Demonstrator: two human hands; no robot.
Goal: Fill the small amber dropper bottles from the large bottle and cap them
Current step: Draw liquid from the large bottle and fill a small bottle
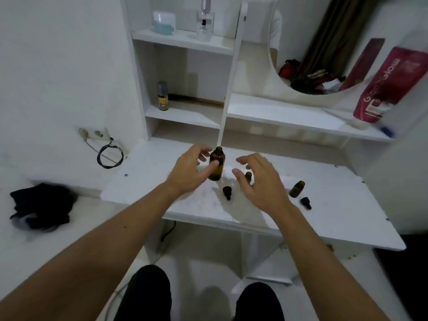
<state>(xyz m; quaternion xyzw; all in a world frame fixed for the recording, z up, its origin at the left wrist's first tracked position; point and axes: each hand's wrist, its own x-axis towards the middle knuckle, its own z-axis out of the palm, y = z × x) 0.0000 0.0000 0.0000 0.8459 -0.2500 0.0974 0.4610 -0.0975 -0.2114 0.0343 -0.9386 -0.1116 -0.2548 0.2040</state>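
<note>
The large amber glass bottle (215, 163), uncapped, stands upright on the white tabletop (324, 205). It is touched by the left hand (188, 172), whose thumb rests on its front with the fingers loosely spread about its neck; a firm grip cannot be confirmed. The right hand (259, 181) is held with fingers spread and relaxed over a small amber dropper bottle (248, 176). A second small amber bottle (297, 188) stands further right. Two black dropper caps (227, 192) (306, 202) lie on the tabletop.
</note>
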